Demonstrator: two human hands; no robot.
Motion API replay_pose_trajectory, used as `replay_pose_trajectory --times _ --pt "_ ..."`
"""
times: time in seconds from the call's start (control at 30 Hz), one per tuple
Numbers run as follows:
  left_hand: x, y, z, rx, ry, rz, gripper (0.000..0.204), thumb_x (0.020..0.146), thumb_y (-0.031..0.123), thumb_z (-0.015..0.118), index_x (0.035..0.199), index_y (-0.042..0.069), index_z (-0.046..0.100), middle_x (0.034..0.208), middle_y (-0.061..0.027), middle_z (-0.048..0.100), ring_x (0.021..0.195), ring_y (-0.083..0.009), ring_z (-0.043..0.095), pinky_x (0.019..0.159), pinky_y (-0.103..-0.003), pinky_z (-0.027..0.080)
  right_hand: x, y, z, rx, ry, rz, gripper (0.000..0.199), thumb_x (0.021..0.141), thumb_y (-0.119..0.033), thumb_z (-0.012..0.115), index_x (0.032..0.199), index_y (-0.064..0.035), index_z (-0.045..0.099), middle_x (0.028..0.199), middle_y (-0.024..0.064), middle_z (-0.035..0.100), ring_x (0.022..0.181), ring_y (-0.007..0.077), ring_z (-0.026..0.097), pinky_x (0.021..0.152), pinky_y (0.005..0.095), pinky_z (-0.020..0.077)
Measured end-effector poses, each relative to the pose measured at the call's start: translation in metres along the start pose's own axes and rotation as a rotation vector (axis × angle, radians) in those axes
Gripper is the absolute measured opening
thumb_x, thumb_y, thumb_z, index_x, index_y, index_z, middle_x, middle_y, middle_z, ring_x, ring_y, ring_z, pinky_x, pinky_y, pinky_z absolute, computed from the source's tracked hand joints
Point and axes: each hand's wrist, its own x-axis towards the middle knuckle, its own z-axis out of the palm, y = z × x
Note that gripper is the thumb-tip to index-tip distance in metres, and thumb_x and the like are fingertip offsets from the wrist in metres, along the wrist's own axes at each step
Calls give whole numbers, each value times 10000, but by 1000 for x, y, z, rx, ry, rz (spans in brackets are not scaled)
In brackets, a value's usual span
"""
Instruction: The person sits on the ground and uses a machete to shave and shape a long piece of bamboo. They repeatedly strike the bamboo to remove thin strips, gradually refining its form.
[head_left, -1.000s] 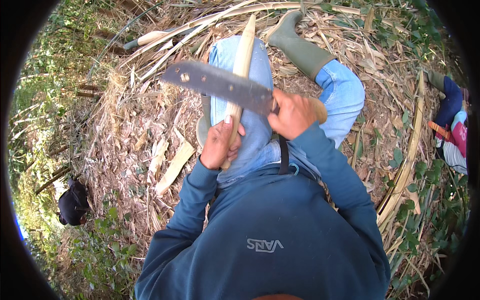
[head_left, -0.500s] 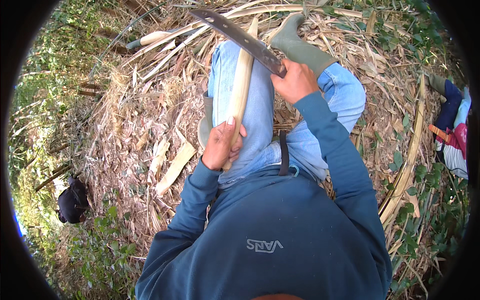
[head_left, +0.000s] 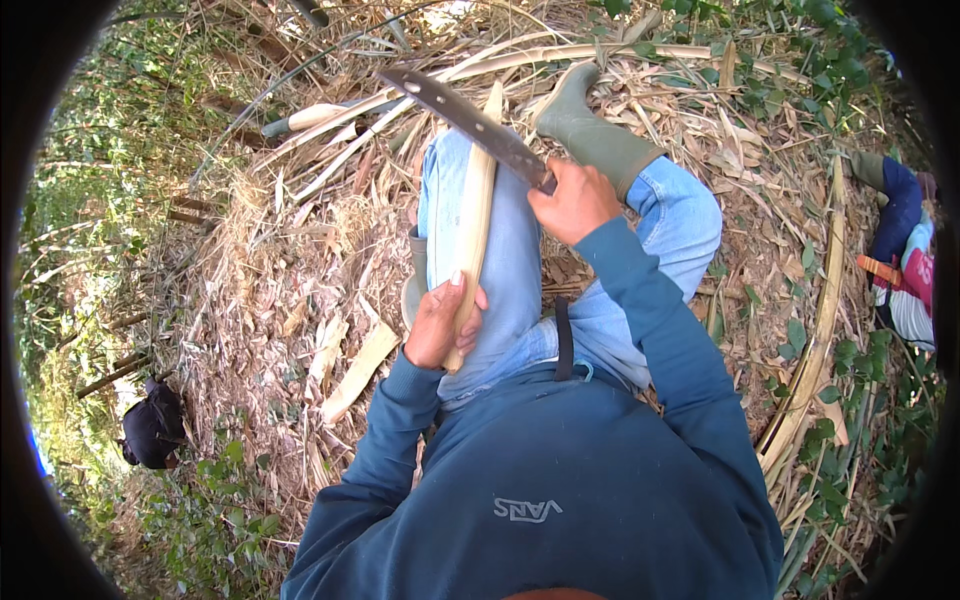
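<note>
My left hand (head_left: 442, 318) is closed round the near end of a pale split strip of wood or bamboo (head_left: 474, 215), its thumb along the top. The strip runs away from me over my jeans-clad left thigh and narrows at its far end. In my right hand (head_left: 575, 200) is a machete (head_left: 478, 128) with a long dark blade and several holes along it. Its handle is hidden in my fist. The blade points far left and crosses over the strip near its far end; whether they touch I cannot tell.
Dry leaves and shavings (head_left: 280, 300) cover the ground, with two flat offcuts (head_left: 362, 370) left of my leg. Long pale strips (head_left: 815, 330) lie at the right and far side. A dark-clothed person (head_left: 153, 425) is at the left, another person (head_left: 905, 250) at the right edge.
The machete and my right hand have shifted slightly toward me and left along the strip. My left hand keeps its hold on the strip. The whole view has tilted a little.
</note>
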Motion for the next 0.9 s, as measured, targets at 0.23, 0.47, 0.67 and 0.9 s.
replay_pose_trajectory --times 0.23,0.47,0.67,0.9 --pt "-10 0 -3 -245 -102 -123 451 1066 432 352 961 40 549 563 0 398 420 -79 323 385 -239 319 -90 -4 1 13 -156 -233 254 700 -227 675 880 -53 631 715 229 648 695 422 649 662 519 524" --pt "-6 2 -3 -205 -89 -93 494 1057 476 349 936 44 554 548 5 385 408 -76 311 384 -235 305 -39 6 -4 27 -20 -157 216 726 -209 678 825 -24 628 629 210 617 639 420 635 619 517 503" --pt "-6 -3 -13 -207 -109 -85 508 1053 484 357 912 38 557 530 9 376 397 -70 308 379 -229 302 -60 4 -8 -78 -159 -274 209 705 -219 674 845 -65 651 639 187 633 647 416 645 642 514 523" --pt "-4 -3 -19 -251 -149 -100 509 1061 464 344 926 19 552 516 12 358 379 -69 292 359 -230 293 -11 5 -12 -59 -2 -174 159 729 -174 658 804 -36 634 665 212 632 657 430 631 608 509 498"
